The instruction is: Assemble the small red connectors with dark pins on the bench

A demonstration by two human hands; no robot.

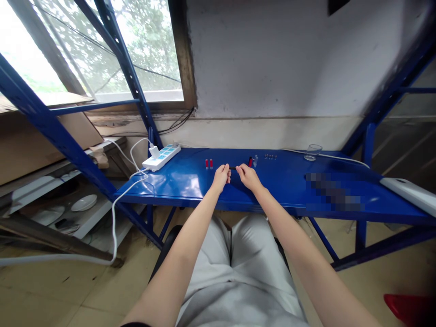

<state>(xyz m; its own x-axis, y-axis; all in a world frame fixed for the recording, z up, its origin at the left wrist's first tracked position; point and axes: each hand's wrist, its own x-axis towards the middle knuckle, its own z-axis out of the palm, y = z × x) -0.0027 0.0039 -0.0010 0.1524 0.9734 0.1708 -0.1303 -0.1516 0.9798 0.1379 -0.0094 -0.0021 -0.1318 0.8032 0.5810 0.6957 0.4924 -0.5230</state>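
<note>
My left hand is closed, its fingers pinching one end of a thin black rod above the blue table. At the rod's other end, the fingers of my right hand are pinched too. The rod lies roughly level between both hands, and its exact kind is too small to make out. Two small red cylinders stand side by side just beyond my left hand. Behind my right hand are a small red and black piece and a clear piece, partly hidden.
Several tiny pieces sit in a row toward the back of the blue table. A clear glass stands back right, a white power strip with cables at left. A pixelated patch covers something at right.
</note>
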